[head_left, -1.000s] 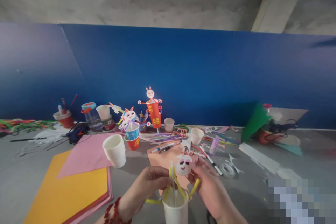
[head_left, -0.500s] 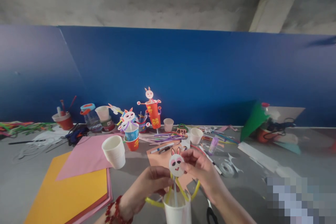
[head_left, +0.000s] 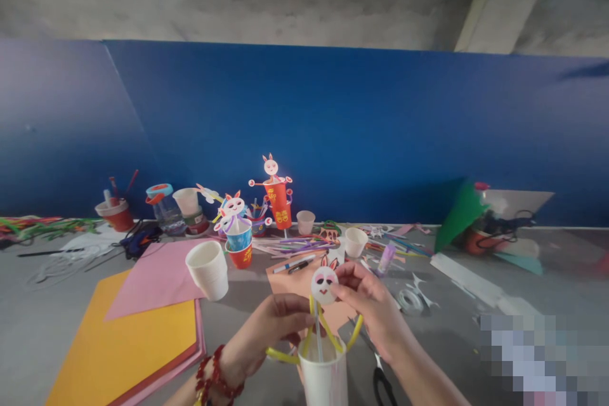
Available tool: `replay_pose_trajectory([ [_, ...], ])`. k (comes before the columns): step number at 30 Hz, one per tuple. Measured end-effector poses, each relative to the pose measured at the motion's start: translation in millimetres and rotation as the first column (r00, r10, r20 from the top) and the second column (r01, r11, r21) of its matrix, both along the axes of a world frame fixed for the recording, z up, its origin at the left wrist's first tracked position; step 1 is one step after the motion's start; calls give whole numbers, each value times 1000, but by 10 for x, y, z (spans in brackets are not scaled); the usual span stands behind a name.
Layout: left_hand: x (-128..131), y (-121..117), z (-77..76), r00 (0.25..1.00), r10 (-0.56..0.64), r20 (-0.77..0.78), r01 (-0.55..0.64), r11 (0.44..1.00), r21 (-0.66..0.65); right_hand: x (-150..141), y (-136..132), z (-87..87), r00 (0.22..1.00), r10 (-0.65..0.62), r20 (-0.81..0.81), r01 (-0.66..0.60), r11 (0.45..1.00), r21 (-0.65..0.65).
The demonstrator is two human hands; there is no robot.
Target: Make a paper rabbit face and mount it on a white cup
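Observation:
A white paper cup (head_left: pixel 324 375) stands at the bottom centre with a straw and yellow pipe cleaners (head_left: pixel 333 336) sticking out of it. My right hand (head_left: pixel 368 307) pinches a small paper rabbit face (head_left: pixel 324 281) above the top of the straw. My left hand (head_left: pixel 271 330), with a red bead bracelet at the wrist, is closed around the straw and pipe cleaners just above the cup's rim.
Another white cup (head_left: pixel 208 269), pink paper (head_left: pixel 155 278) and orange sheets (head_left: pixel 124 346) lie to the left. Finished rabbit cup figures (head_left: pixel 278 193), small cups, pens and pipe cleaners crowd the back by the blue wall. Scissors (head_left: pixel 383 377) lie right of the cup, a tape roll (head_left: pixel 410 300) beyond.
My right hand has brought the rabbit face left and up to the top of the straw. The scissors now show beside the cup.

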State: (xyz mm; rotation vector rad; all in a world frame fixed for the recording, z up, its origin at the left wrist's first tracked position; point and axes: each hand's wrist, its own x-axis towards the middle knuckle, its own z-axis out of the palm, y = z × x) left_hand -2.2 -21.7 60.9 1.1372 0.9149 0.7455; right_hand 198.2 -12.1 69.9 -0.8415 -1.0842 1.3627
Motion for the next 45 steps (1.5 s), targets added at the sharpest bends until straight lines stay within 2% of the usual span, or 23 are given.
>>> replay_pose_trajectory([
  [2,-2,3,-7,1000,-1,5,1,1000,13,-19,-14,-46,998,50,33,-50,999,18],
  [6,3,3,11,1000,-15,15,15,1000,5,-64,-23,-111,998,51,34,-52,997,48],
  [14,8,-11,48,1000,-5,15,5,1000,-1,-85,-20,-55,998,50,44,-52,998,47],
  [22,7,-3,46,1000,-18,15,18,1000,4,-109,14,-139,997,51,53,-55,995,81],
  [30,-4,5,44,999,-39,23,39,999,-5,-100,11,-104,991,78,110,-87,994,73],
  [45,10,2,91,998,-58,29,58,998,-1,-120,20,-131,979,8,205,-42,986,161],
])
